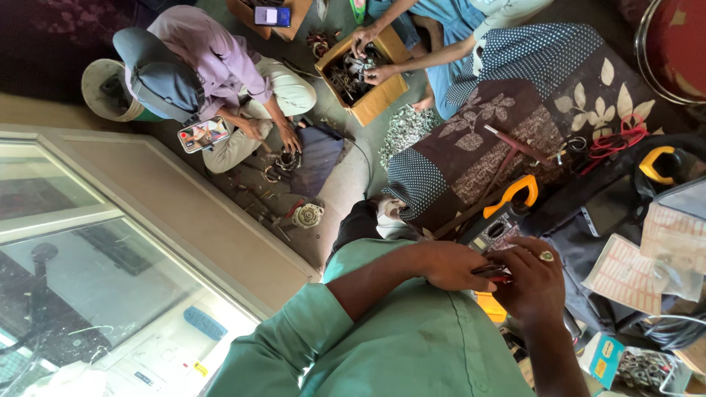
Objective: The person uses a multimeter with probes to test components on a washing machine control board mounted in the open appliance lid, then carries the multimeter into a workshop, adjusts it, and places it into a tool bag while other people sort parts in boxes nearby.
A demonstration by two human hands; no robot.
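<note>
My left hand and my right hand meet in front of my green shirt. Both are closed on a thin dark tool with a red tip, pinched between their fingers. The right hand wears a ring. Just beyond the hands lies an orange and black clamp meter on a patterned cloth.
Two other people sit on the floor: one holds a phone, the other has both hands in a cardboard box of metal parts. A pile of metal bits, red wires, papers and a glass counter lie around.
</note>
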